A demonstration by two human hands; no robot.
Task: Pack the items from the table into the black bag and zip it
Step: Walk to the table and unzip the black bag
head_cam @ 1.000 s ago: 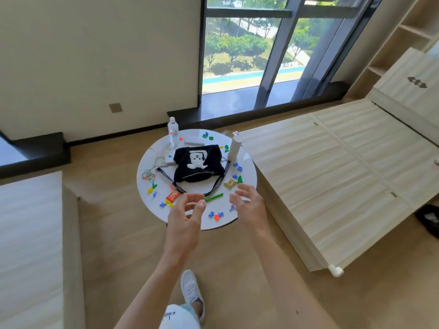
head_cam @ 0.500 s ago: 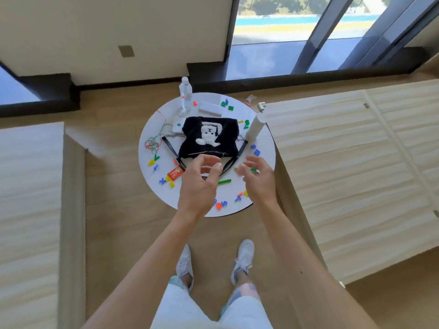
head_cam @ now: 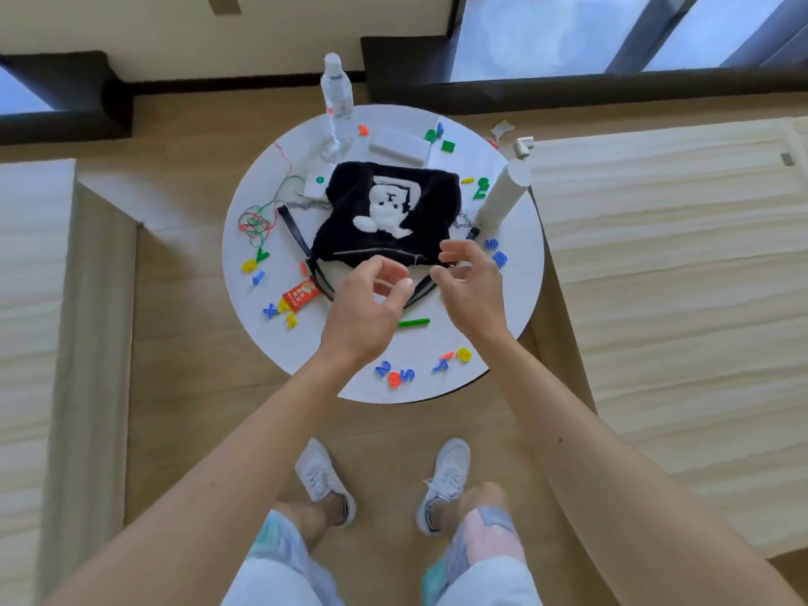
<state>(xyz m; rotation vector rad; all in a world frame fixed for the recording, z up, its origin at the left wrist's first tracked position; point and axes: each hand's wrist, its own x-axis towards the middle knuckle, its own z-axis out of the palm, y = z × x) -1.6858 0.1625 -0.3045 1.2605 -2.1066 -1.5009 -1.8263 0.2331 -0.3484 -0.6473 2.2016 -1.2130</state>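
A fuzzy black bag [head_cam: 350, 212] with a white figure lies in the middle of the round white table [head_cam: 520, 299], its zipper along the near edge. My left hand [head_cam: 365, 308] hovers just in front of the zipper, fingers curled and apart, holding nothing. My right hand [head_cam: 470, 286] is at the bag's near right corner, fingers spread, empty. Around the bag lie a water bottle [head_cam: 336, 96], a white cylinder [head_cam: 503, 194], a white box [head_cam: 400, 146], an orange snack bar [head_cam: 299, 295], a green stick [head_cam: 413, 322], tangled red and green cord [head_cam: 255, 223] and several coloured plastic letters and numbers [head_cam: 395, 376].
Pale wooden bed frames stand close on the left [head_cam: 35, 343] and right [head_cam: 677, 299] of the table. A dark window ledge [head_cam: 568, 87] runs behind it. My white shoes [head_cam: 321, 478] stand on the wooden floor just before the table.
The view has tilted down and come closer to the table. Both hands have moved forward from the near edge of the table to the bag's zipper edge.
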